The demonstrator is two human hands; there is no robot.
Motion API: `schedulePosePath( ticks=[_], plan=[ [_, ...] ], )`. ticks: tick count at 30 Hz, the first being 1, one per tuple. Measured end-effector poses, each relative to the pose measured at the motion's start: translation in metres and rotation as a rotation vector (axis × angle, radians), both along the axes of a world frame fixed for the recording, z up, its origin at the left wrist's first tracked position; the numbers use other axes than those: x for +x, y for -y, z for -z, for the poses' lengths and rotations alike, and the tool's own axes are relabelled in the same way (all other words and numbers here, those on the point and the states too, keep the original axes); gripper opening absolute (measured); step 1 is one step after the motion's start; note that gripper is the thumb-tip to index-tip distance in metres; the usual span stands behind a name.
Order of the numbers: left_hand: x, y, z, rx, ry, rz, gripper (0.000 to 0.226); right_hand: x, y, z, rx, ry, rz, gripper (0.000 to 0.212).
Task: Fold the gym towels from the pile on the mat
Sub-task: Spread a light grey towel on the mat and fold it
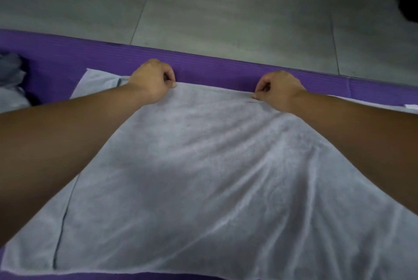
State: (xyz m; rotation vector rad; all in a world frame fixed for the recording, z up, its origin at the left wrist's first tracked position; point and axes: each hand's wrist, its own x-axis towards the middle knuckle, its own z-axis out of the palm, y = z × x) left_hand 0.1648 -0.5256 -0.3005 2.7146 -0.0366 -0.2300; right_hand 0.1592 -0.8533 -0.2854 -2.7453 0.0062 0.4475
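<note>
light: dim, flat, bluish | shadows: soft | focus: overall soft blur, grainy | edges: wide-angle bending, upper right corner black

A pale grey towel (pixel 203 166) lies spread on the purple mat (pixel 214 69), and the left hand (pixel 151 83) and right hand (pixel 279 90) each pinch its far edge, near the grey tiled floor (pixel 226 8).
</note>
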Motion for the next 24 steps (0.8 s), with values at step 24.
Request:
schedulePosePath(
  ticks=[24],
  plan=[
    [-0.196,-0.128,-0.047,-0.030,-0.105,-0.440,0.006,-0.016,-0.154,-0.011,0.208,0.144,-0.233,0.020]
  ],
)
